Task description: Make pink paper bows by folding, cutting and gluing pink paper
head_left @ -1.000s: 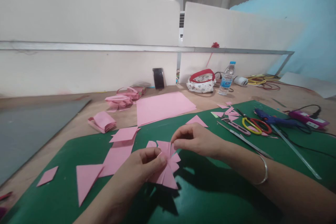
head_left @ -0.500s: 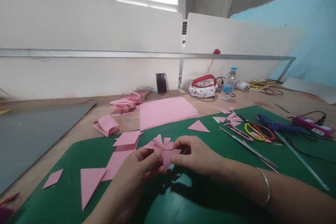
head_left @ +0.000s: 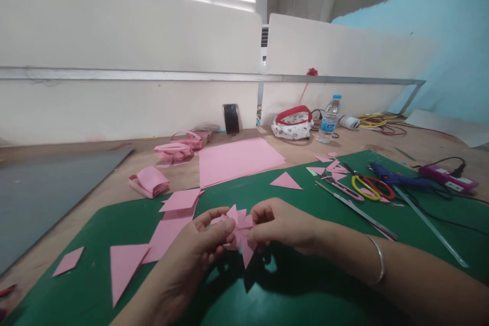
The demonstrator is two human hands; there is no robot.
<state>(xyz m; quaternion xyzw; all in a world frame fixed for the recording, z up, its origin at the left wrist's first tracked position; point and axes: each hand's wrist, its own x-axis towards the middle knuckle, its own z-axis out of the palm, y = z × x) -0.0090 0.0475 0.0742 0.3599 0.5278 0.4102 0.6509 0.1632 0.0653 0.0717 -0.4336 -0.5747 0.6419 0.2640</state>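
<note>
A pink paper flower (head_left: 242, 237) with pointed, separate petals is held just above the green cutting mat (head_left: 153, 305). My left hand (head_left: 210, 234) pinches its left side, thumb on top and fingers beneath. On the right side, my right hand (head_left: 271, 224) grips a petal between thumb and fingertips. Left of the hands, pink paper squares (head_left: 181, 199) and a pink paper triangle (head_left: 126, 267) lie on the mat. Another small pink triangle (head_left: 286, 181) rests beyond my right hand.
To the right lie scissors (head_left: 369, 188), a utility knife (head_left: 344, 188), a metal ruler (head_left: 357, 211), a blue glue gun (head_left: 397, 178) and a clear glue stick (head_left: 431, 229). Behind are pink sheets (head_left: 240, 160), a phone (head_left: 231, 118), a pouch (head_left: 292, 123) and a water bottle (head_left: 328, 119).
The flower has turned and tilted in my fingers, so one pointed petal now points down toward me. Both hands keep their hold. The whole view has shifted slightly.
</note>
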